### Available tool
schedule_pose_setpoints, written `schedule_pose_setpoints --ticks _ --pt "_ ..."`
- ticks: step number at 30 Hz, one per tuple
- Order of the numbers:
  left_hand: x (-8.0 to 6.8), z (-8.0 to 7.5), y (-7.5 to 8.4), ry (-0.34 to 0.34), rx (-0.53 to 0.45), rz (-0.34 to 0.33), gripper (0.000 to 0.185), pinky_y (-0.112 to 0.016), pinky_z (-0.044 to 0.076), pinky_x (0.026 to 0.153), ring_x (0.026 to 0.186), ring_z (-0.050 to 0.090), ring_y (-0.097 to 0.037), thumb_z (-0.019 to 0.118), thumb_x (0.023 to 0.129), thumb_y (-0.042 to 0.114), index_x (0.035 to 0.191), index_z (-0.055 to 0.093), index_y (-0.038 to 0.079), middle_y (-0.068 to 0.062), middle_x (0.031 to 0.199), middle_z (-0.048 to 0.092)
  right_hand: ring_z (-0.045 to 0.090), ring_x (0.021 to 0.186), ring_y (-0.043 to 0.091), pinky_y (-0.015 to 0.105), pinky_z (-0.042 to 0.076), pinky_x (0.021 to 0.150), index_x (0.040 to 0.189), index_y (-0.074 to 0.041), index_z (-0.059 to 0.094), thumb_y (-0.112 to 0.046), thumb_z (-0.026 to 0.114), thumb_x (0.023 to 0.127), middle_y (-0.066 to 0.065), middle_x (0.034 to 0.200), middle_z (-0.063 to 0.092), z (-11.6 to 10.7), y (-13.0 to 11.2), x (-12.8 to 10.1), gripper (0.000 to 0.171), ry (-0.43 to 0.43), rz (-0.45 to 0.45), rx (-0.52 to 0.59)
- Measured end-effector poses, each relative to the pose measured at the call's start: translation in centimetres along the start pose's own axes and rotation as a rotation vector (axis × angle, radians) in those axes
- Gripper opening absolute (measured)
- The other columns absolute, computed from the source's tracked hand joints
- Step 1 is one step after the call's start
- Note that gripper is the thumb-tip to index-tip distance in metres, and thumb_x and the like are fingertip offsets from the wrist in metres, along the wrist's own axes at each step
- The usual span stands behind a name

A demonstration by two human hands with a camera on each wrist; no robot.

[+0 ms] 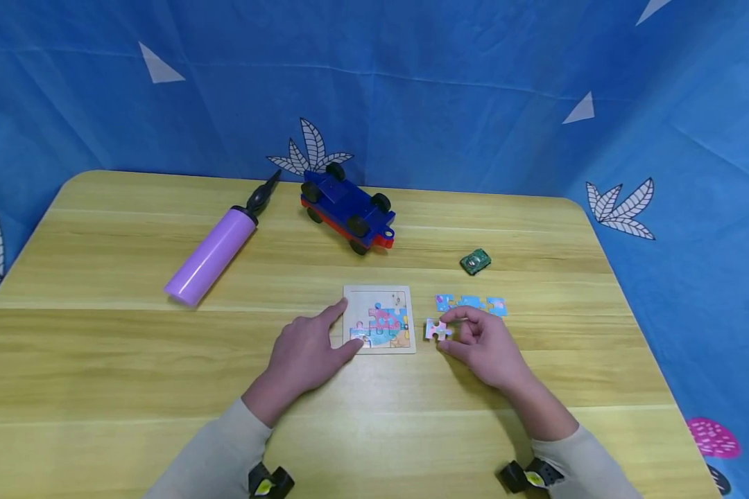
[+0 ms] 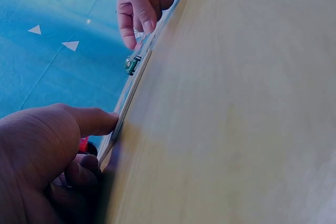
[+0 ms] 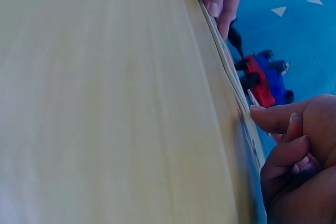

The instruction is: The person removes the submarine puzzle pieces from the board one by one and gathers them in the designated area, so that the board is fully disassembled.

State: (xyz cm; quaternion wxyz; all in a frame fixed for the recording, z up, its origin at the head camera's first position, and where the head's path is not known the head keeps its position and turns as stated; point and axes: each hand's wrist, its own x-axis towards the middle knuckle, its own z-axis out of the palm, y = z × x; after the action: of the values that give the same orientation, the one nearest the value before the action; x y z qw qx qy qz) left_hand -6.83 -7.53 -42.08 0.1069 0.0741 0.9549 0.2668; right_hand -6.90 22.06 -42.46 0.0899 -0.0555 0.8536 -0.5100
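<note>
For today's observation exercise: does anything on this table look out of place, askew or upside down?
Yes: the blue and red toy vehicle at the back of the table lies upside down, its black wheels pointing up. The purple pump lies on its side, slanted. The puzzle board lies flat, and loose pieces sit in a row to its right.

Bright, even light — soft shadows, wrist views blurred.

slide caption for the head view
Left hand steadies the puzzle board while right hand pinches a loose puzzle piece.
</note>
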Motion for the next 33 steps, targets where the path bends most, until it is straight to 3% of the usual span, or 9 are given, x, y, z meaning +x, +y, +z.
schedule_pose_setpoints --ticks 15,24,33 --pt "0.1 0.0 0.0 -0.005 0.004 -0.007 0.078 -0.038 0.048 0.067 0.086 0.066 -0.026 0.073 0.087 0.053 0.149 0.05 0.013 -0.018 0.114 0.07 0.032 0.051 0.011 0.029 0.034 0.056 0.107 -0.003 0.067 0.0 0.08 0.082 -0.002 0.059 0.034 -2.0 1.0 0.0 0.029 -0.055 0.045 -0.061" --pt "0.0 -0.1 0.0 -0.006 -0.002 -0.007 0.078 -0.036 0.047 0.064 0.079 0.063 -0.023 0.073 0.087 0.052 0.149 0.049 0.013 -0.018 0.112 0.07 0.032 0.048 0.011 0.029 0.034 0.054 0.112 0.001 0.067 -0.001 0.08 0.083 -0.001 0.059 0.034 -2.2 1.0 0.1 0.032 -0.056 0.087 -0.015" --pt "0.0 0.0 -0.1 0.005 -0.01 0.004 0.077 -0.041 0.05 0.072 0.093 0.068 -0.03 0.073 0.087 0.051 0.149 0.05 0.012 -0.018 0.119 0.068 0.032 0.049 0.011 0.03 0.036 0.057 0.107 -0.002 0.068 -0.008 0.083 0.082 -0.003 0.057 0.036 -1.8 1.1 0.1 0.03 0.009 0.119 -0.065"
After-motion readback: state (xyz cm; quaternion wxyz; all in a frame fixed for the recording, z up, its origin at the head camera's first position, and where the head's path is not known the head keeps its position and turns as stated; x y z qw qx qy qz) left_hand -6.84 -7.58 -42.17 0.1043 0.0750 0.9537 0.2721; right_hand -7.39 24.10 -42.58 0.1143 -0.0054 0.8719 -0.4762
